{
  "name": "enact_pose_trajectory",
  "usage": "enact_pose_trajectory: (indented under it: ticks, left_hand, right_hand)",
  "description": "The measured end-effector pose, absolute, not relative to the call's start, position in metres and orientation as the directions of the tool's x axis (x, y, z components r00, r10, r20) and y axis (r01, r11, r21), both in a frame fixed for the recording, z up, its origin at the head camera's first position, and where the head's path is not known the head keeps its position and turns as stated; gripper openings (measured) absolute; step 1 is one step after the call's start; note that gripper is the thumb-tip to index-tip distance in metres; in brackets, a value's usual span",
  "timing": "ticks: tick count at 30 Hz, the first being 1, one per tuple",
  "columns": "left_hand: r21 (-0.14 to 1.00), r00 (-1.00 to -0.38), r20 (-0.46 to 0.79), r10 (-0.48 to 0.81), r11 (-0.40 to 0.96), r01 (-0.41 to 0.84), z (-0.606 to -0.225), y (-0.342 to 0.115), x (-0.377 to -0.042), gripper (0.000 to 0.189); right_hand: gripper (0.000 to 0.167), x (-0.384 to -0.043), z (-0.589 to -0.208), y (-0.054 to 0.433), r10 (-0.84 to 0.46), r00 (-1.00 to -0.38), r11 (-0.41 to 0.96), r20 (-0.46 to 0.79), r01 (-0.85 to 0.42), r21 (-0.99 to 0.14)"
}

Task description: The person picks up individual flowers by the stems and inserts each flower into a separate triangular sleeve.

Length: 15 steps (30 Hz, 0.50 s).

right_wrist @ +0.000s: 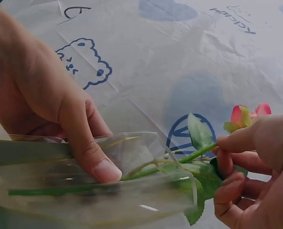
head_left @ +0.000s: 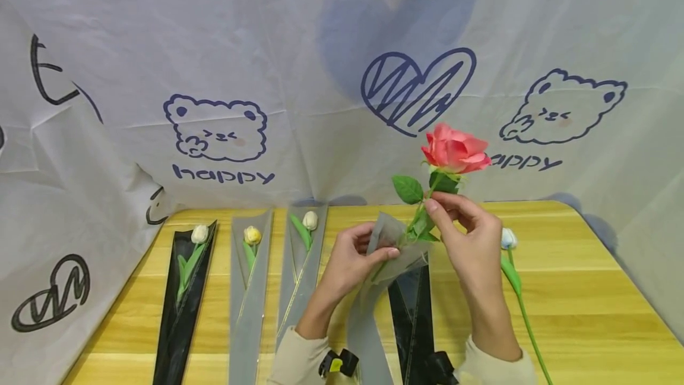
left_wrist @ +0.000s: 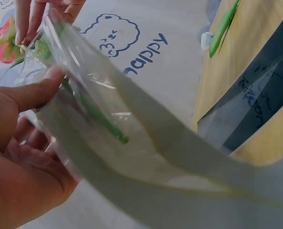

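Our left hand (head_left: 344, 263) pinches the grey sleeve (head_left: 365, 322) near its mouth, apparently steadying it around the stem (right_wrist: 46, 191), while our right hand (head_left: 474, 236), just beyond, pinches the pink rose (head_left: 454, 152) below its petals, likely to spare them.

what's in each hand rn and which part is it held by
The right hand pinches the rose by its upper stem; the left hand holds the wrapper near its open end.
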<state>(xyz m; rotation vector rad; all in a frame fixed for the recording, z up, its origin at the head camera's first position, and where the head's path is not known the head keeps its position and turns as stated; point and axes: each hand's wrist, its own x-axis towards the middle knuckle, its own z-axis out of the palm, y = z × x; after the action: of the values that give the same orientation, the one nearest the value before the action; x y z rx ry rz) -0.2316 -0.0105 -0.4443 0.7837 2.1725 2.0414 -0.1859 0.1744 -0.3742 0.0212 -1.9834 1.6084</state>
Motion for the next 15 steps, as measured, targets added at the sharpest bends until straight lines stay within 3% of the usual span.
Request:
enact_pose_trajectory:
  ticks: [7,15]
  left_hand:
    - [0.960,-0.833,0.239,0.499,0.011,0.281,-0.4421,-0.0105,-0.2308,0.026]
    - [0.973,-0.847,0.220,0.484,-0.040,0.229,-0.4392,-0.0097,-0.2280,0.029]
  right_hand:
    - [0.013,-0.1840,-0.3715,0.1747,0.377,-0.815,0.214,0.439,-0.384,-0.898]
    - [0.018,-0.1819,-0.3679,0.1748,0.290,-0.882,0.247,0.371,-0.305,-0.920]
